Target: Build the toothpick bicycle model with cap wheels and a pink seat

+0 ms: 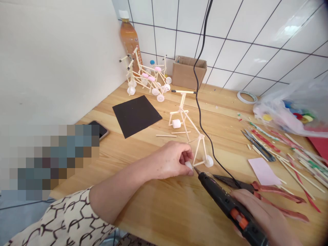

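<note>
My left hand (pixel 174 160) pinches a small white cap (pixel 189 166) at the lower end of a stick frame (pixel 191 123). The frame stands on the wooden table, with a dark-tipped crossbar at its top and another white cap (pixel 209 161) on the near right. My right hand (pixel 261 215) is wrapped round a black glue gun (pixel 225 201), whose nozzle points at the joint beside the pinched cap. Two loose sticks (pixel 166 136) lie behind my left hand.
Finished stick models (pixel 146 77) stand at the back left by a bottle (pixel 129 37) and a cardboard box (pixel 189 72). A black square (pixel 137 115) lies left. Red-handled pliers (pixel 279 193), scissors (pixel 258 145), pink paper (pixel 263 171) and sticks lie right. A black cable (pixel 201 116) crosses the table.
</note>
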A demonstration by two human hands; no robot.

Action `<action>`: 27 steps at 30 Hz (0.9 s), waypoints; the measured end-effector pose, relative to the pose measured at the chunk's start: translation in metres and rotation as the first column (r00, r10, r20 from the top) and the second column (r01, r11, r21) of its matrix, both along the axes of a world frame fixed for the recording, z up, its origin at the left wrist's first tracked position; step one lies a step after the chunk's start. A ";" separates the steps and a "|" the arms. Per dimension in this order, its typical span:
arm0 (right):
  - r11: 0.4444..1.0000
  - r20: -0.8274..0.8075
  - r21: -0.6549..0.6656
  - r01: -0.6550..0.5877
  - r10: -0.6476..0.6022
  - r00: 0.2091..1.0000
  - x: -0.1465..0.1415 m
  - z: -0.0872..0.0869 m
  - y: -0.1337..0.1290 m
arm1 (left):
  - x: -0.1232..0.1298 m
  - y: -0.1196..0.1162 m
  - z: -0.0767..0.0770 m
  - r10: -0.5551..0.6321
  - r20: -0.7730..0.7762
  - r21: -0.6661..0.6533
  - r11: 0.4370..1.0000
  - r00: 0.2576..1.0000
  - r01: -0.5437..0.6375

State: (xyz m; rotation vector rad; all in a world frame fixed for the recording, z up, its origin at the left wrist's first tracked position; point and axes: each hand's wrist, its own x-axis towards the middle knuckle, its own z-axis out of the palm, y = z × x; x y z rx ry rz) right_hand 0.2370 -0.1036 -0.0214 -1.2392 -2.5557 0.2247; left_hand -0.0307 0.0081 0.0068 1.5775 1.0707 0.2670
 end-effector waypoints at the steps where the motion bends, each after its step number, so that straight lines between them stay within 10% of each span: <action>1: 1.000 0.016 0.010 -0.015 0.015 1.000 0.004 -0.002 0.000 | 0.000 0.000 0.000 0.002 -0.003 -0.005 1.000 1.000 -0.002; 27: 0.993 -0.009 -0.105 0.059 -0.061 0.998 -0.015 0.011 0.000 | 0.000 -0.001 -0.003 -0.004 0.009 0.009 1.000 1.000 0.004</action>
